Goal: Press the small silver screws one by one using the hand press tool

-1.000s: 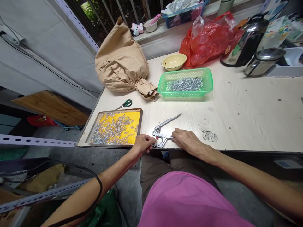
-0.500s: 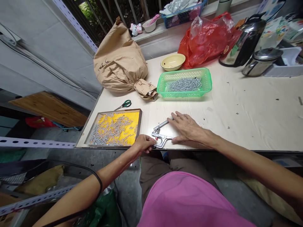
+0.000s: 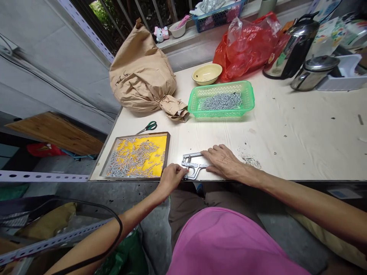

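At the table's front edge lies a silver hand plier-like tool (image 3: 196, 166) with two handles, a coil spring and a rounded jaw frame. My right hand (image 3: 222, 161) is wrapped round its handles, fingers on the upper one and thumb by the lower. My left hand (image 3: 172, 177) pinches at the jaw end; what its fingertips hold is too small to make out. Just left of the tool, a shallow tray (image 3: 168, 152) with a yellow bottom holds many small metal pins (image 3: 140, 152). Similar metal pieces (image 3: 222, 101) lie in a green plastic basket (image 3: 220, 113) farther back.
Green-handled scissors (image 3: 151, 125) lie behind the tray. A tied brown paper sack (image 3: 143, 76), a cream bowl (image 3: 207, 74) and a red plastic bag (image 3: 246, 49) stand along the back. At the right are a kettle (image 3: 292, 49) and a metal pot (image 3: 314, 74).
My right hand has closed on the tool, bringing the upper handle down towards the lower one. My left fingertips stay at the jaw. The view has shifted slightly.
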### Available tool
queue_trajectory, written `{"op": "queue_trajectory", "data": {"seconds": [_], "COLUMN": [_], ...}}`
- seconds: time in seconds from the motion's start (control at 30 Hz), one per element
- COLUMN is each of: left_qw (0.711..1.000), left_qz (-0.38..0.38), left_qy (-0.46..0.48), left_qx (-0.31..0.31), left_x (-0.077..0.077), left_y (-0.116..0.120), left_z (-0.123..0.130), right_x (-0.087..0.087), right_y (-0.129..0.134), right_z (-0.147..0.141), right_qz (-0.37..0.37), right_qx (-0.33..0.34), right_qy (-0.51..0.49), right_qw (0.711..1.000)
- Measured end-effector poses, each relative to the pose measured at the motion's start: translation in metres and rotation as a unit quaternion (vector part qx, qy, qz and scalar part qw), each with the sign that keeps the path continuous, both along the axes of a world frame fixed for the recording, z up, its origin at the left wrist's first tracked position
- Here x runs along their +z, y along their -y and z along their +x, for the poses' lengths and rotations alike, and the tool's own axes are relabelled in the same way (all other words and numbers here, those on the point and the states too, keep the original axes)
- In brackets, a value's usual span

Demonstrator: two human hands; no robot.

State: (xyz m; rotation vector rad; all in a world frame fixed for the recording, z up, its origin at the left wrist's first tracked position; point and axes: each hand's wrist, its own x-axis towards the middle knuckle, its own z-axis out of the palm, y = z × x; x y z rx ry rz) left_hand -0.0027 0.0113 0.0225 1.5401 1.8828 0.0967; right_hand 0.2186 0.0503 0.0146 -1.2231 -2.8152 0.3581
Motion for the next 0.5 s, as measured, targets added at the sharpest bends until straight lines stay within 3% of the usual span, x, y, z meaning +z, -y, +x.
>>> {"op": "queue_trajectory", "data": {"seconds": [0.1,0.2,0.33,0.5], "left_qw": [0.970,0.926,0.888,0.869], "left_qz": [0.179,0.242,0.230,0.191], "left_qy": [-0.061,-0.077,-0.092,-0.124], "left_qx": [-0.150,-0.279,-0.386,-0.439], "left_x": [0.001,-0.006,-0.013,-0.008], "left_y": [0.006,-0.002,-0.027,-0.045], "left_z": [0.013,0.029,0.041,0.044], "right_x": [-0.005,-0.010,-0.012,-0.012], "right_y": [0.001,0.002,0.004,0.002], "right_z": [-0.002,-0.003,0.003,0.017], "right_qz": [0.006,0.019,0.005,-0.014], "right_qx": [-0.002,-0.014,-0.029,-0.068], "right_qy": [-0.011,-0.014,-0.017,0.008], "right_qw": [1.000,1.000,0.999,0.998]}}
